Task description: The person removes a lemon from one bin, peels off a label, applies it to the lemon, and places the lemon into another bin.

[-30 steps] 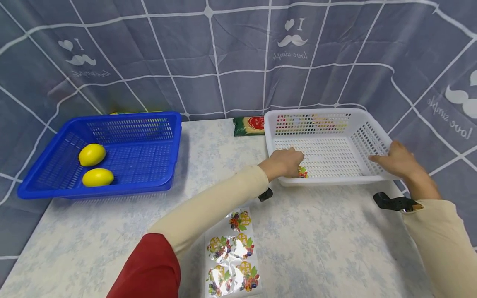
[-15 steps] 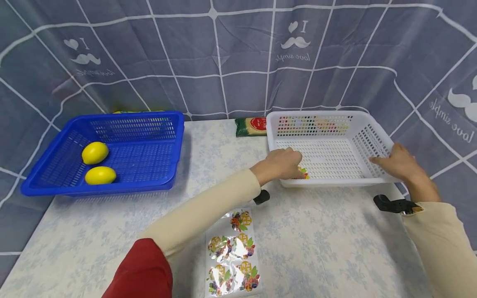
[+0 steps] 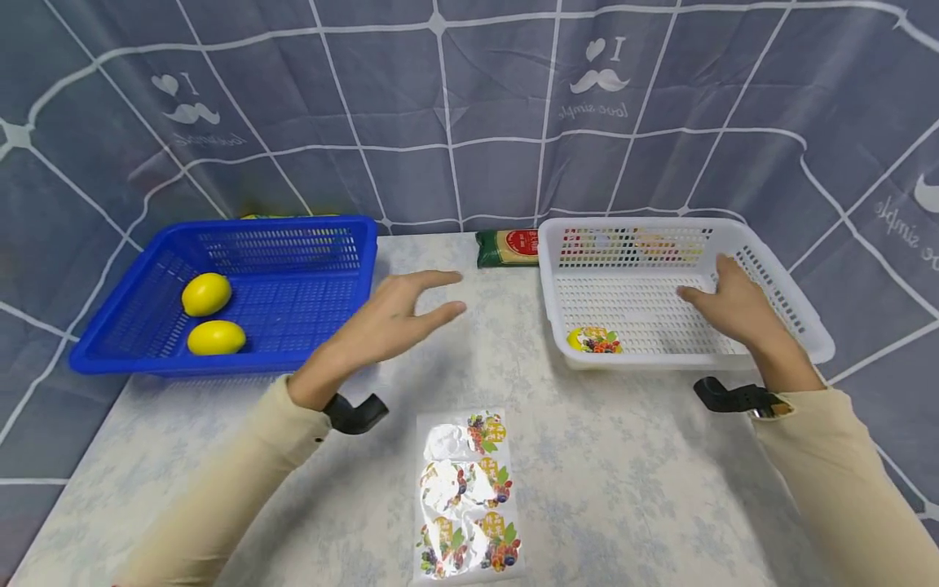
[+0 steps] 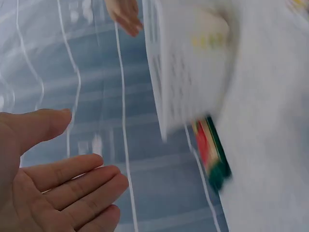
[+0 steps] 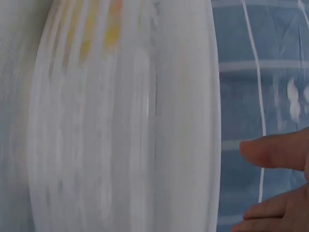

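Left hand (image 3: 387, 319) swung from white latticed plastic basket (image 3: 660, 359) toward blue latticed plastic basket (image 3: 293, 300). It and right hand (image 3: 738, 311) empty, fingers loose. I'd cup nearer yellow oval lemon (image 3: 216, 337) gently.

Above a pale patterned table (image 3: 609, 481), the left hand (image 3: 392, 318), fingers extended, hung by a blue basket (image 3: 293, 297) holding two lemons (image 3: 207, 294). The right hand (image 3: 737, 302) was over a white basket (image 3: 645, 314) containing one stickered lemon (image 3: 576, 338). A sticker sheet (image 3: 467, 499) (glossy, fruit-printed) lay nearer the viewer.
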{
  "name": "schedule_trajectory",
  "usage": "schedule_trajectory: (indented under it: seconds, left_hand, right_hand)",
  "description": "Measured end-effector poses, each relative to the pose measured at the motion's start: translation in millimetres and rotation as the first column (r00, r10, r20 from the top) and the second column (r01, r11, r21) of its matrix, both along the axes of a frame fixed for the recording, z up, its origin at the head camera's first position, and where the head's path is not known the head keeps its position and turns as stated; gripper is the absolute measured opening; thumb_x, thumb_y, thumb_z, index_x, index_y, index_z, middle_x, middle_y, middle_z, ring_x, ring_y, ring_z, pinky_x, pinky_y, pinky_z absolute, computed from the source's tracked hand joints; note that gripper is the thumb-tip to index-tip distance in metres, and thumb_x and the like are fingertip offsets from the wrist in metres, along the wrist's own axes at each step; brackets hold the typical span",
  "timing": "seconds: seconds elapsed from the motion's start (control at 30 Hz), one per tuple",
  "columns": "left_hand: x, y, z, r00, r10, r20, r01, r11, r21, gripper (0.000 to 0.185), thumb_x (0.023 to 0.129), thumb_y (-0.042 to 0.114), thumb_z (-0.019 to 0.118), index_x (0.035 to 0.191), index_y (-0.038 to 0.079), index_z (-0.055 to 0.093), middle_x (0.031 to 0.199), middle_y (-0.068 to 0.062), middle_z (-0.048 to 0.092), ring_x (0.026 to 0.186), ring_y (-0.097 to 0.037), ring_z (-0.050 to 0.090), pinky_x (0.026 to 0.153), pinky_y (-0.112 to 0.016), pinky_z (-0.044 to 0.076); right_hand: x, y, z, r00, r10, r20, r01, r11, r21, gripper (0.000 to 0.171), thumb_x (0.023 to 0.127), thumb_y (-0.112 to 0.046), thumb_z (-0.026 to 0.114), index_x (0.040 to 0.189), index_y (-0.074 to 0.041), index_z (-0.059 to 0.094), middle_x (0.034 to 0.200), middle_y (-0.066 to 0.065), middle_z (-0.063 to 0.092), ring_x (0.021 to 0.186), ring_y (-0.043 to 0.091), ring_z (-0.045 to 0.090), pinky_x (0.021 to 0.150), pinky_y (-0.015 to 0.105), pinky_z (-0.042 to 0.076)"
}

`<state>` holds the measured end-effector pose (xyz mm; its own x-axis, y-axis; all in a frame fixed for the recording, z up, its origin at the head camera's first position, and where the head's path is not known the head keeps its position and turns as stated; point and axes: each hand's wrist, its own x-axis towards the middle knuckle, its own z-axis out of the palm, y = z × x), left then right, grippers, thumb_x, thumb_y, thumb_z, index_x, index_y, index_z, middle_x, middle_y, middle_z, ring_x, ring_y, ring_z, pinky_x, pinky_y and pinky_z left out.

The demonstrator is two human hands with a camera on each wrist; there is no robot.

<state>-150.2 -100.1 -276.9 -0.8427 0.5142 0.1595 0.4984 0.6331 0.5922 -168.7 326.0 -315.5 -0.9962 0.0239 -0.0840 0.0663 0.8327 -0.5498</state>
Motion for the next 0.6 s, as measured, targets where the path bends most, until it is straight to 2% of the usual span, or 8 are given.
schedule_trajectory:
  seconds: [0.1,0.13,0.17,0.23,0.3,0.47,0.53,0.6]
  left_hand:
    - [0.6,-41,1.1,0.995,0.101,0.021,-0.101,0.995,-0.019,0.049,0.100,0.036,0.057,0.139,0.007,0.056,0.108,-0.014,0.066,0.044,-0.013,0.030,0.063,-0.037,0.044]
    - [0.8,-54,2.9,0.990,0.136,0.035,-0.135,0.990,-0.026,0.050,0.100,0.036,0.057,0.140,0.007,0.055,0.109,-0.015,0.065,0.044,-0.016,0.032,0.064,-0.038,0.044]
    - [1.3,-68,5.1,0.984,0.170,0.053,-0.168,0.985,-0.037,0.051,0.100,0.037,0.056,0.141,0.007,0.054,0.112,-0.017,0.064,0.051,-0.019,0.046,0.067,-0.040,0.047]
    - [1.6,-94,8.1,0.971,0.230,0.070,-0.226,0.972,-0.058,0.053,0.100,0.038,0.055,0.143,0.006,0.051,0.137,-0.018,0.055,0.086,-0.030,0.063,0.088,-0.050,0.048]
    - [1.5,-121,9.9,0.955,0.288,0.073,-0.284,0.957,-0.066,0.055,0.100,0.038,0.056,0.144,0.005,0.049,0.147,-0.019,0.046,0.124,-0.038,0.051,0.102,-0.060,0.038]
    - [-5.0,-187,10.6,0.928,0.371,0.023,-0.366,0.924,-0.113,0.053,0.100,0.035,0.057,0.143,0.004,0.050,0.144,-0.026,0.046,0.124,-0.047,0.047,0.099,-0.067,0.035]
    - [-10.1,-212,9.9,0.931,0.361,0.050,-0.348,0.921,-0.174,0.053,0.100,0.033,0.057,0.142,0.002,0.050,0.142,-0.030,0.046,0.122,-0.049,0.046,0.098,-0.069,0.034]
    - [-15.7,-234,7.7,0.936,0.337,0.105,-0.302,0.918,-0.258,0.053,0.100,0.031,0.059,0.142,-0.001,0.050,0.141,-0.033,0.045,0.130,-0.053,0.037,0.100,-0.071,0.030]
  right_hand:
    - [-6.5,-38,5.2,0.995,0.086,0.043,-0.083,0.994,-0.063,0.086,0.102,-0.035,0.049,0.152,0.008,-0.005,0.156,0.034,0.002,0.140,0.055,0.011,0.113,0.065,0.014]
    - [-8.0,-53,8.5,0.994,0.105,0.043,-0.102,0.992,-0.075,0.085,0.102,-0.036,0.050,0.154,0.005,-0.003,0.158,0.032,0.003,0.141,0.054,0.013,0.113,0.064,0.015]
    - [-8.3,-66,12.3,0.992,0.120,0.041,-0.116,0.990,-0.084,0.085,0.102,-0.037,0.050,0.154,0.004,-0.003,0.159,0.029,0.003,0.141,0.052,0.015,0.114,0.062,0.016]
    - [-7.5,-93,19.6,0.987,0.162,0.002,-0.161,0.980,-0.114,0.082,0.101,-0.033,0.052,0.156,0.001,0.002,0.161,0.024,0.005,0.144,0.047,0.016,0.115,0.059,0.017]
    - [-5.0,-119,27.1,0.976,0.210,-0.053,-0.216,0.966,-0.142,0.079,0.101,-0.030,0.054,0.157,0.000,0.006,0.162,0.020,0.008,0.146,0.041,0.015,0.117,0.054,0.015]
    - [-0.7,-186,31.1,0.938,0.313,-0.151,-0.342,0.907,-0.246,0.075,0.099,-0.028,0.058,0.156,-0.003,0.016,0.162,0.011,0.016,0.149,0.023,0.014,0.120,0.042,0.015]
    - [0.0,-215,23.6,0.927,0.341,-0.155,-0.373,0.880,-0.294,0.074,0.099,-0.030,0.058,0.156,-0.004,0.019,0.162,0.009,0.019,0.148,0.021,0.017,0.120,0.038,0.017]
    - [1.0,-243,12.2,0.921,0.367,-0.132,-0.390,0.853,-0.347,0.073,0.099,-0.032,0.059,0.156,-0.004,0.021,0.161,0.009,0.023,0.147,0.020,0.020,0.119,0.035,0.019]
